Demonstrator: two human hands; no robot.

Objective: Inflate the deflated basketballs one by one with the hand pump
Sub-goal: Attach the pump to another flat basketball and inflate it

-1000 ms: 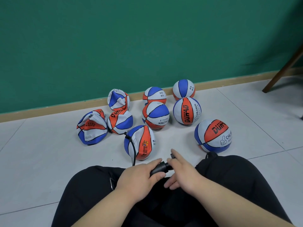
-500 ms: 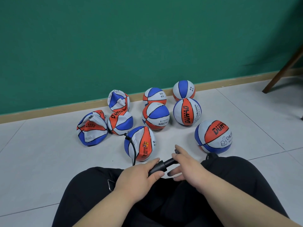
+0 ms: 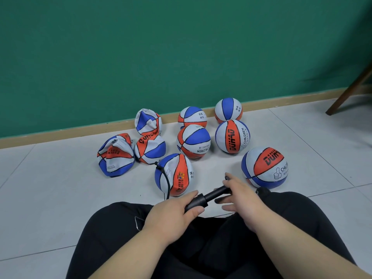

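Floor point(image 3: 60, 198): grey tiles.
Left grip point(image 3: 171, 216): wrapped round pump point(image 3: 213, 195) barrel.
Right grip point(image 3: 241, 198): pinches its handle.
Basketball point(image 3: 179, 174): just beyond left grip.

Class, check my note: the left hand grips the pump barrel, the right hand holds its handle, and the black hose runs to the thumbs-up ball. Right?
Almost. The head view shows the black hose running to the near ball ahead of the left hand, not the thumbs-up ball. The left hand does grip the pump barrel and the right hand its handle.
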